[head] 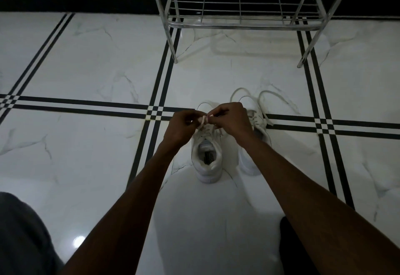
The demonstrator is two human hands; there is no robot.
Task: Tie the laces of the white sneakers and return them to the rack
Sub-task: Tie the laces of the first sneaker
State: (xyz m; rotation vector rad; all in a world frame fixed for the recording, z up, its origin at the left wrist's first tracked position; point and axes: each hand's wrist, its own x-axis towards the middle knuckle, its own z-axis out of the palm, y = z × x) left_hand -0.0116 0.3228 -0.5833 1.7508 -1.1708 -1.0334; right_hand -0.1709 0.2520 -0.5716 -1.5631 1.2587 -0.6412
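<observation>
The rack (242,23) stands ahead of you, its bottom shelf bare. Two sneakers (208,155) sit on the floor near it, toes pointing at it. Your left hand (180,126) and right hand (232,121) meet over the left sneaker, each pinching its lace (202,121); the other's laces lie loose.

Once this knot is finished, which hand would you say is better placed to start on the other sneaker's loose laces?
Probably the right hand. It already lies over the right sneaker, whose loose laces trail just beyond its knuckles. The left hand sits on the far side of the left sneaker and would have to cross it.
</observation>
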